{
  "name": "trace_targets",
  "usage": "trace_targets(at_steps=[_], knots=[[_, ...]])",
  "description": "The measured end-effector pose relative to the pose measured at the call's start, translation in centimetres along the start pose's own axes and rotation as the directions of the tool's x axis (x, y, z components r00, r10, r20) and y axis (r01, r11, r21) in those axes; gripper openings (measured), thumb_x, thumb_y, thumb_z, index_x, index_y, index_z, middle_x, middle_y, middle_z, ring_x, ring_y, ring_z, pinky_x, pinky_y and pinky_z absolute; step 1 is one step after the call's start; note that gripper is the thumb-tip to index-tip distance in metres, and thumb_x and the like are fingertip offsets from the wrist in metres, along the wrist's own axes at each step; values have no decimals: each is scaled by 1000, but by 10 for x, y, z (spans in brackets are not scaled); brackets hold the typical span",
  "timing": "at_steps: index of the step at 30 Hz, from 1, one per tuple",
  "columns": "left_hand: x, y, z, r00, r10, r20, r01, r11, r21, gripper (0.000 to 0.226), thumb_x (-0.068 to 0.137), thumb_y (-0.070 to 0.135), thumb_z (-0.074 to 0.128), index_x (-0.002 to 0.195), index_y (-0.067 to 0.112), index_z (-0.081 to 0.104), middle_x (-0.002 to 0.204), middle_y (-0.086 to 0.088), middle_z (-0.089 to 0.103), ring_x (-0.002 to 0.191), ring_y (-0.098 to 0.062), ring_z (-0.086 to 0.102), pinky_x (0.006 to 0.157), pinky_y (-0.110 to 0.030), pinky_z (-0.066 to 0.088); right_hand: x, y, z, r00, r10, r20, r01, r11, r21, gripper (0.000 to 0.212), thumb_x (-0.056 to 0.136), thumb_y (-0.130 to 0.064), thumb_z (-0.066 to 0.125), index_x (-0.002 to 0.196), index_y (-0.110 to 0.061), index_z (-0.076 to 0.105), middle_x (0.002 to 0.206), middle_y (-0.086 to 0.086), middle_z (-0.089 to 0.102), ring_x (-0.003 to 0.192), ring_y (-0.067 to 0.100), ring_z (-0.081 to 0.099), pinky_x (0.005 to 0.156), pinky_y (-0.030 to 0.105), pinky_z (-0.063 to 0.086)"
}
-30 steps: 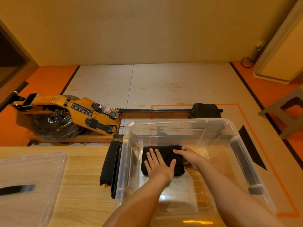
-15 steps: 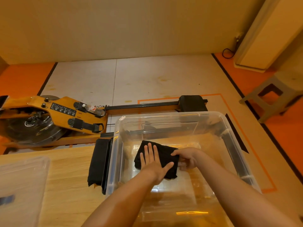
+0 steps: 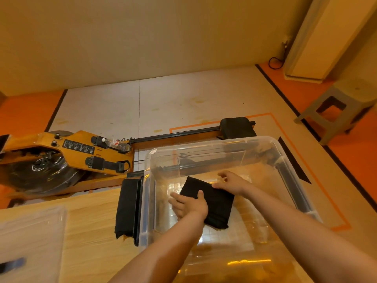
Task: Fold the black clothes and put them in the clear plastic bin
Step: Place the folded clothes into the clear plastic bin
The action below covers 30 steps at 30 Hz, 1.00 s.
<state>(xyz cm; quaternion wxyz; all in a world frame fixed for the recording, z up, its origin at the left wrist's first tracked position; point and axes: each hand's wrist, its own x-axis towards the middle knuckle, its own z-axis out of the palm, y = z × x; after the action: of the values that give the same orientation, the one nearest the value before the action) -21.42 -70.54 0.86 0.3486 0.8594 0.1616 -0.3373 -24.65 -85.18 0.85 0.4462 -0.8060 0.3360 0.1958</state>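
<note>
Since a moment ago our left hand has slid off the top of the folded black garment to its left edge, where it grips with the thumb over the cloth and the fingers tucked beneath. Our right hand pinches the garment's far right corner with curled fingers. The garment sits askew, low inside the clear plastic bin at centre right of the frame. Just left of the bin, more folded black clothes lie on the wooden table. A clear lid lies at lower left.
</note>
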Motion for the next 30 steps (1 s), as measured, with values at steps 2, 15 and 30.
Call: trace_targets(at_steps=[2, 15, 30], knots=[[4, 4, 2, 987, -160, 24, 162, 977, -136, 99, 94, 46, 56, 151, 11, -18, 161, -14, -1, 147, -32, 11, 118, -42, 14, 2, -4, 9, 998, -53, 23, 54, 998, -27, 60, 94, -34, 61, 145, -13, 37, 149, 8, 41, 134, 23, 43, 106, 32, 36], [30, -13, 18, 991, -39, 130, 64, 979, -196, 62, 92, 25, 63, 135, 3, 24, 136, -21, 44, 122, -40, 49, 102, -49, 45, -2, 3, 4, 982, 33, 188, 22, 960, -280, 43, 102, -36, 43, 140, -16, 44, 140, 9, 49, 124, 25, 50, 100, 34, 42], [21, 12, 67, 804, 489, 339, -475, 871, -129, 44, 89, 34, 68, 113, 20, 34, 111, -2, 56, 106, -24, 60, 89, -39, 53, -33, 49, -21, 960, 279, -36, -279, 927, -250, 51, 102, -37, 41, 142, -7, 32, 137, 13, 50, 122, 26, 52, 103, 35, 42]])
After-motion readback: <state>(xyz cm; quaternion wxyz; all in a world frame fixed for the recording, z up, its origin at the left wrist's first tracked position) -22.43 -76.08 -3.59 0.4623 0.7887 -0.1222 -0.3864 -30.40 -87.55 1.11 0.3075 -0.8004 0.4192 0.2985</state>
